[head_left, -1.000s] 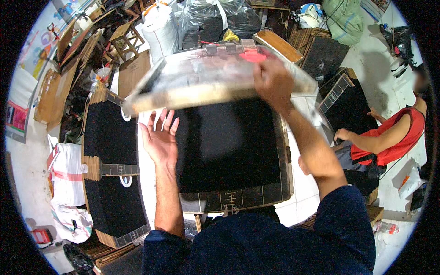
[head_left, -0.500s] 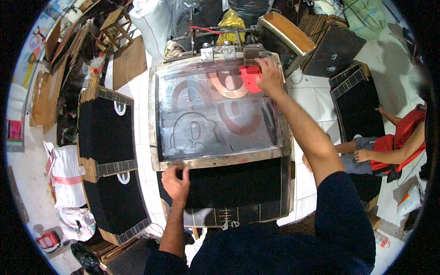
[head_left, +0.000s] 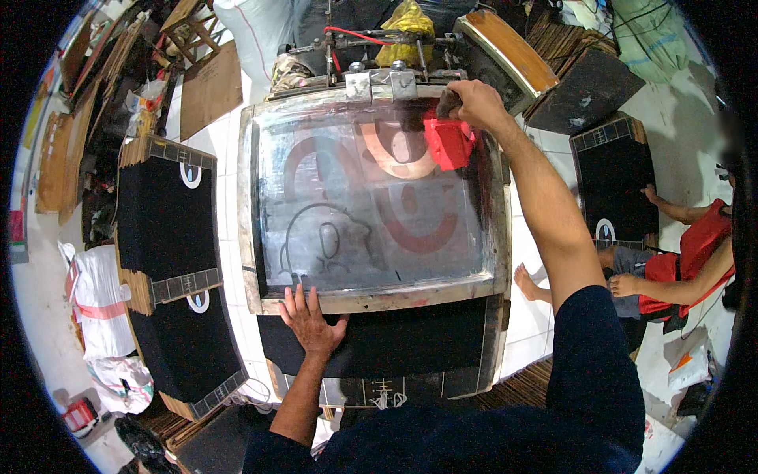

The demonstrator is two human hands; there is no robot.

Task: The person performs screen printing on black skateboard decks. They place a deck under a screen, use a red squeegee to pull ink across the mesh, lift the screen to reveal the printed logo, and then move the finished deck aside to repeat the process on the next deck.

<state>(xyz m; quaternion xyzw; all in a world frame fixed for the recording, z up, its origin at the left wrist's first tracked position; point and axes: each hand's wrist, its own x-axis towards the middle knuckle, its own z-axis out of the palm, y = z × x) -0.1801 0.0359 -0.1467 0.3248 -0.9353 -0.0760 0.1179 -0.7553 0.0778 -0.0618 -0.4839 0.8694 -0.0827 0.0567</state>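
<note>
A screen-printing frame [head_left: 355, 302] with a translucent mesh, marked with curved shapes and an outline drawing, lies over a black-covered board [head_left: 403, 340]. My left hand [head_left: 312, 324] rests on the frame's near rail, palm down and fingers spread. At the far right corner, my right hand [head_left: 478, 103] is closed on a dark tool [head_left: 449, 104], partly hidden by my fingers, above a bright red piece or mass [head_left: 448, 144] on the mesh. Metal clamps [head_left: 403, 83] hold the frame's far edge.
Stacked black panels with grid-marked edges [head_left: 166, 205] stand at left, more [head_left: 616, 174] at right. A co-worker in red [head_left: 695, 245] works close on the right, a bare foot [head_left: 533, 288] near my frame. Sacks [head_left: 245, 31] and boards [head_left: 209, 87] lie behind.
The frame, raised and blurred a second ago, has come down over the board. My left hand has turned from palm up onto its near rail. My right hand has shifted toward the far right corner.
</note>
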